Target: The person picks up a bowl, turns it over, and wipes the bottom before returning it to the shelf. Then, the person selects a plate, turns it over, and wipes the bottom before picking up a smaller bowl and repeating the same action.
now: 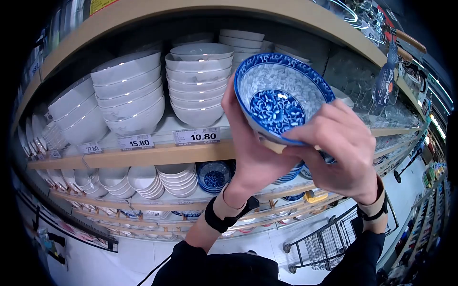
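Note:
A blue-and-white patterned bowl (276, 109) is held up in front of the shelf, tilted so that its floral inside faces me. My left hand (253, 152) is wrapped round its left side and underside, with some fingers hidden behind the bowl. At the near right rim, my right hand (341, 148) has its fingers closed on the edge, partly over the inside. Behind the bowl stand stacks of white bowls, the nearest one (198, 90) just left of my left hand.
A wooden shelf edge (157, 156) with price tags runs below the white stacks. Lower shelves carry more crockery, including blue bowls (213, 177). A wire shopping cart (329, 243) stands on the floor at lower right. Hanging utensils (387, 71) jut out at upper right.

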Available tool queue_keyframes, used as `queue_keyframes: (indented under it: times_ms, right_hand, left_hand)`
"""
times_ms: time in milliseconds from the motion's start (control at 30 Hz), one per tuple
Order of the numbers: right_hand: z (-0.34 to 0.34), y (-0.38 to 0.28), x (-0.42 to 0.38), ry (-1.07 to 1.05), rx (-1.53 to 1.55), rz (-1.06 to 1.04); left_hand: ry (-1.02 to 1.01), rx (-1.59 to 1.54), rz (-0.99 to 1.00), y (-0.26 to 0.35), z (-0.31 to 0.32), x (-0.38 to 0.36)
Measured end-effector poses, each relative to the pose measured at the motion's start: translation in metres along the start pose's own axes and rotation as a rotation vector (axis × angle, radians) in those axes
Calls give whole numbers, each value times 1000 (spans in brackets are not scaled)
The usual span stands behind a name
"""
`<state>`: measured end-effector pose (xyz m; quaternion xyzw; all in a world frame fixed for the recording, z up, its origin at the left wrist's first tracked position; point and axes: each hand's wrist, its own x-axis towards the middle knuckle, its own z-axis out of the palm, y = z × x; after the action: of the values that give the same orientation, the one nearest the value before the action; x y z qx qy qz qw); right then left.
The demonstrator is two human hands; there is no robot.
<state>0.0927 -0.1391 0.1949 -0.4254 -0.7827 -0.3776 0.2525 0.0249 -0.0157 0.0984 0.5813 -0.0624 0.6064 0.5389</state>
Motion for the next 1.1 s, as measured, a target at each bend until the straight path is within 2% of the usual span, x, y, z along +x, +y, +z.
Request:
queue_keyframes:
  times_ms: [33, 133, 200, 367, 433, 533, 633, 667, 767, 800, 833, 933, 1000, 1100]
  right_hand:
    - [1, -8, -6, -20, 11, 6]
    - [8, -34, -25, -76, 65, 38]
    - [22, -46, -37, -39, 81, 1]
    - [54, -75, -72, -136, 188, -62]
    - [67, -87, -85, -199, 286, -46]
    - [83, -92, -94, -236, 312, -33]
    - [97, -87, -105, -247, 520, 85]
    - [100, -84, -108, -257, 584, 123]
    - [110, -78, -108, -213, 824, 340]
    - [116, -76, -112, -188, 863, 398]
    - [125, -76, -111, -63, 833, 434]
    - [148, -80, -110, 164, 557, 467]
    - [157, -83, -107, 224, 453, 535]
    - [166, -87, -103, 285, 588, 751]
  left_hand:
    - [-45, -61, -99, 3, -8, -13]
    - [-11, -453, -684, 31, -37, -54]
    - [38, -637, -901, 33, -46, -72]
    - [53, -1031, -812, -16, -80, -130]
    - [-96, -1050, -764, -4, -81, -117]
    - [-85, -1032, -803, -17, -87, -130]
    - [-103, -1110, -788, -33, -100, -145]
    - [-226, -1076, -717, -35, -104, -148]
    - [-115, -804, -763, -35, -106, -151]
    - [-34, -855, -768, -34, -103, -155]
    - [24, -822, -794, -30, -100, -155]
    - [153, -1098, -826, -38, -96, -159]
    - [261, -745, -934, -28, -91, -154]
    - [277, -717, -942, -30, -98, -147]
